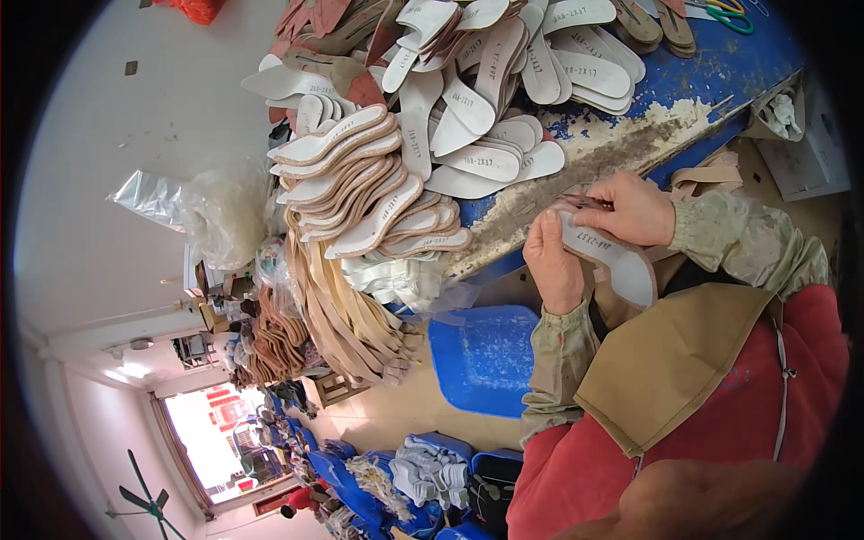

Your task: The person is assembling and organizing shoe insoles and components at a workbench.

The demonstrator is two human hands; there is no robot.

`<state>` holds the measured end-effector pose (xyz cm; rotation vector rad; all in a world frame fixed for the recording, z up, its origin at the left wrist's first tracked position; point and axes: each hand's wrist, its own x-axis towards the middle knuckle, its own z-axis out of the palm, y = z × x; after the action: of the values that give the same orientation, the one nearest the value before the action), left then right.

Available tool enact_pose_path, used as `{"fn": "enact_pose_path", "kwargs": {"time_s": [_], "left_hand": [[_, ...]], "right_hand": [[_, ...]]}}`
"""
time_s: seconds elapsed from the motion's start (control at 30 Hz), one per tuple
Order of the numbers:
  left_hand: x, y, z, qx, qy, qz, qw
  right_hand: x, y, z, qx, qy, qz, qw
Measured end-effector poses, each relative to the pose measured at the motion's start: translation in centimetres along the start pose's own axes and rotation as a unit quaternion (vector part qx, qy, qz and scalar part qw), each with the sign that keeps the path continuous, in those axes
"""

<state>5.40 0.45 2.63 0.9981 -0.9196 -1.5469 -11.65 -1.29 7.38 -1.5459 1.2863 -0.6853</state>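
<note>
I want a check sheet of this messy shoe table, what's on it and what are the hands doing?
Surface: blue worktable, paint worn pale along the front edge.
Job's things: one white insole piece held in both hands.
Clutter: big heap of white and tan insole pieces; green-handled scissors; clear plastic bags.
Hands: left hand grips the piece's end; right hand pinches a thin dark tool, too small to tell what.
Cables: nothing seen.
Surroundings: blue stool, white bundles on the floor.
</note>
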Motion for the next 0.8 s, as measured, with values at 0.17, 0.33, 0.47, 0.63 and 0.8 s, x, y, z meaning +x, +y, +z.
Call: {"fn": "enact_pose_path", "kwargs": {"time_s": [0.17,0.33,0.47,0.63,0.8], "left_hand": [[-0.2,0.7,2.8,-0.093,0.009,0.001,0.996],[0.1,-1.4,2.2,-0.153,-0.065,-0.010,0.986],[1.3,-1.8,-0.9,-0.183,-0.121,0.021,0.975],[1.8,-3.5,1.3,-0.200,-0.120,0.011,0.972],[0.3,-6.0,3.2,-0.269,-0.147,-0.061,0.950]], "right_hand": [[-0.6,0.7,0.0,0.056,0.047,-0.001,0.997],[-2.7,4.3,0.7,0.063,0.031,-0.012,0.997],[-4.0,5.2,1.2,0.004,0.042,-0.070,0.997],[-5.9,5.7,0.1,0.010,0.065,-0.039,0.997],[-6.5,6.0,0.1,0.045,0.114,-0.076,0.989]]}}
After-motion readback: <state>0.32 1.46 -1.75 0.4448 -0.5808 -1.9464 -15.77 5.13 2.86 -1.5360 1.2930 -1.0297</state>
